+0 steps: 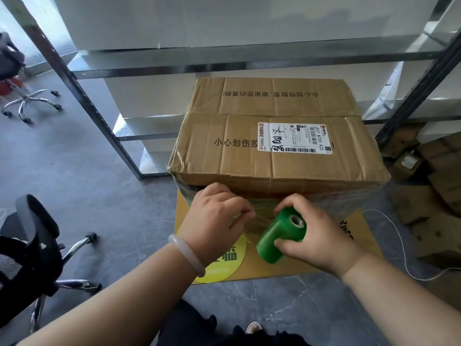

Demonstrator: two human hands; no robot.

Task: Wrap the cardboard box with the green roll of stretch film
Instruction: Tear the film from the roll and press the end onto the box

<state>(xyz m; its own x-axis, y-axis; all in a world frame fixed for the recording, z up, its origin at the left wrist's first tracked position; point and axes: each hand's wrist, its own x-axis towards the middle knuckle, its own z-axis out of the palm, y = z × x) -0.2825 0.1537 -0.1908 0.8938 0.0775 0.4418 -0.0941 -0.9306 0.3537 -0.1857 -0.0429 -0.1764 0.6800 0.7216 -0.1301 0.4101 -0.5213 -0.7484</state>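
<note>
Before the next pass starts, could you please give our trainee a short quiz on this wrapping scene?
1. True or false: the right hand grips the green roll.
2. The left hand is: A) on the label, B) pinching film against the box front, C) on the chair.
3. Fill in: the left wrist wears a pale ____.

Key: 1 true; 2 B; 3 bangle.

Counted: 1 cardboard box [272, 136], 1 green roll [279, 236], 2 hands [217, 221] [316, 236], 2 office chairs [32, 248] [15, 78], 1 bracelet [187, 253].
</note>
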